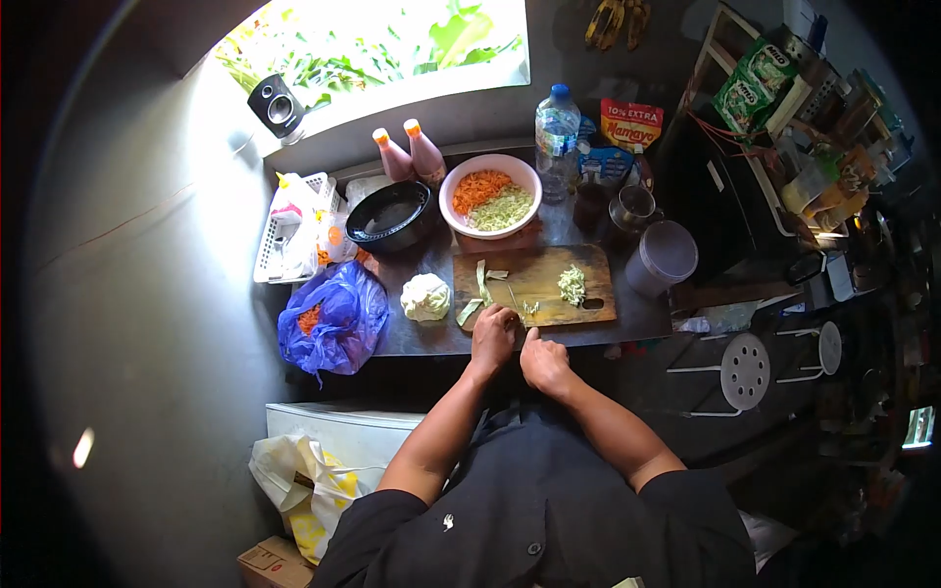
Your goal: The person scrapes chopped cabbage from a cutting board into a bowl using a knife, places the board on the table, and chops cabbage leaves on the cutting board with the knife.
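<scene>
Along the near edge of a dark table [412,340] lie a brown wooden chopping board [534,271], a pale round cabbage [425,297] and, at the left corner, a blue plastic bag [365,304]; toward the far edge stands a round pinkish-white bowl [489,233].

Worn on the head, looking forward and steeply down past a black shirt [520,480] onto the desk [419,339]. Near enough to place left hand [495,335] and right hand [545,363] just below mid-frame, yet wide enough to take in the window [377,49] up top and a stool [745,372] off right; bowed, with dark edges.
</scene>
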The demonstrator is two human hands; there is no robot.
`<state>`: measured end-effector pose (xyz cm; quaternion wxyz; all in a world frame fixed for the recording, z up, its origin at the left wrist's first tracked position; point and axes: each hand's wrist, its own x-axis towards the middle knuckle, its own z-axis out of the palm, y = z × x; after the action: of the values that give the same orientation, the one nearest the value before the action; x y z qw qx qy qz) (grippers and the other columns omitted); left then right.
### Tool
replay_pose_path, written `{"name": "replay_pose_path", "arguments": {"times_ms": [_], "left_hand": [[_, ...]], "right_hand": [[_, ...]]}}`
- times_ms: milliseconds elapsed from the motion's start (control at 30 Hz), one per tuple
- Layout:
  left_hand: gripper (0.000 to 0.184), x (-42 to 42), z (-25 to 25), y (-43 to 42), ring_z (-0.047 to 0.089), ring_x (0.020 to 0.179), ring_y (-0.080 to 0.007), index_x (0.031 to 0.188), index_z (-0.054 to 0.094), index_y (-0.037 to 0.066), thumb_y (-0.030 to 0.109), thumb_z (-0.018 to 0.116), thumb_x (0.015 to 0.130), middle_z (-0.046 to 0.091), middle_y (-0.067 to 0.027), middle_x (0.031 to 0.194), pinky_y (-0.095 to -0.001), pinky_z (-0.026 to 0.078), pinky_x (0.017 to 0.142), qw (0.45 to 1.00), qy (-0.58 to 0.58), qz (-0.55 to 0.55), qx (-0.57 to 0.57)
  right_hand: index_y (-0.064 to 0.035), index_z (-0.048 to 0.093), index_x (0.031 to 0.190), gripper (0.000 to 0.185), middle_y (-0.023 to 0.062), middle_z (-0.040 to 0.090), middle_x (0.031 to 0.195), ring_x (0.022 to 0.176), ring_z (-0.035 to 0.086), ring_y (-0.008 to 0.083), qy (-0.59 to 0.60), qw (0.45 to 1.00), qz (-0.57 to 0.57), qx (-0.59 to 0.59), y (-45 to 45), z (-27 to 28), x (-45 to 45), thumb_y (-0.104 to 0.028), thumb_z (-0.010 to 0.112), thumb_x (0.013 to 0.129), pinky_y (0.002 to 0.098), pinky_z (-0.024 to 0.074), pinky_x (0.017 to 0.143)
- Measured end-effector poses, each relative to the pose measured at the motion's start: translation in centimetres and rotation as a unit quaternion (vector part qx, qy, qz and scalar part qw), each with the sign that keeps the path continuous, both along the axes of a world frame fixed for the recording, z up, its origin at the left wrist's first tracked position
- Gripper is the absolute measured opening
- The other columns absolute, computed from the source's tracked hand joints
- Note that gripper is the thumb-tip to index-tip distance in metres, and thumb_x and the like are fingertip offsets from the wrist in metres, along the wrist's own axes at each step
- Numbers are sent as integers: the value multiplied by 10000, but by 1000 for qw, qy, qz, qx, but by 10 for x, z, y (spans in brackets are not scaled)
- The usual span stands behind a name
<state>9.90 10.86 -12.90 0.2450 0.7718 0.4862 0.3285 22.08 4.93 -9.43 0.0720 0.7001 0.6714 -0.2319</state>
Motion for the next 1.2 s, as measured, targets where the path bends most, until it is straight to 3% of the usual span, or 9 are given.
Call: {"name": "replay_pose_path", "arguments": {"times_ms": [67,200,300,600,700,800,900,933,1200], "left_hand": [[100,-1,1,3,646,898,-360,874,708,26,18,697,774,653,-150,915,-423,524,797,1000,-1,1,-21],[108,2,2,7,664,855,-366,871,715,32,-5,693,772,658,-157,897,-432,533,770,997,-17,16,-74],[115,0,5,14,670,860,-369,878,714,31,-11,680,777,663,-159,882,-438,536,766,998,39,-8,-58],[113,4,9,4,677,824,-370,863,717,21,10,660,766,683,-184,846,-425,533,743,998,36,33,-25],[80,5,8,-1,664,833,-381,879,707,16,38,675,808,667,-192,858,-438,527,742,999,41,16,-8],[66,8,8,-3,654,843,-387,878,700,15,43,669,827,655,-194,865,-449,522,745,999,34,7,16],[56,7,9,-1,649,850,-390,871,694,13,52,671,837,650,-193,871,-453,519,749,999,47,8,19],[57,9,8,-2,648,852,-391,868,691,12,61,677,841,651,-192,872,-453,519,751,998,58,13,14],[74,30,6,10,647,848,-395,854,680,13,87,683,855,645,-187,874,-469,523,740,1000,11,12,-15]], "right_hand": [[9,481,1137,345,219,736,968,913,740,341,11,999,-50,-13,2,-9,-2,-120,637,857,459,593,768],[6,480,1142,325,215,738,960,902,742,341,6,1000,-14,1,10,-7,5,-130,617,880,465,593,772],[7,480,1142,312,214,738,953,895,743,341,5,1000,-17,-20,1,-2,-2,-146,597,896,459,593,767],[8,468,1157,277,209,739,943,856,743,363,26,999,-25,-5,-5,2,1,-138,532,930,457,596,736],[47,453,1151,300,263,723,930,873,734,383,51,997,-56,-2,-9,-5,3,-90,542,898,469,592,741],[77,448,1206,365,249,726,919,855,735,378,46,999,-14,13,-10,-6,19,-70,552,889,464,593,723],[152,371,1339,556,222,730,868,799,738,359,-1,996,54,77,-19,-20,45,-51,573,863,471,592,689],[77,421,1343,464,191,739,834,772,747,323,-38,994,40,90,-19,-20,65,-120,511,933,442,600,669],[93,390,1306,529,242,722,939,899,728,375,-51,998,-2,30,2,0,107,-70,615,856,451,586,771]]}}
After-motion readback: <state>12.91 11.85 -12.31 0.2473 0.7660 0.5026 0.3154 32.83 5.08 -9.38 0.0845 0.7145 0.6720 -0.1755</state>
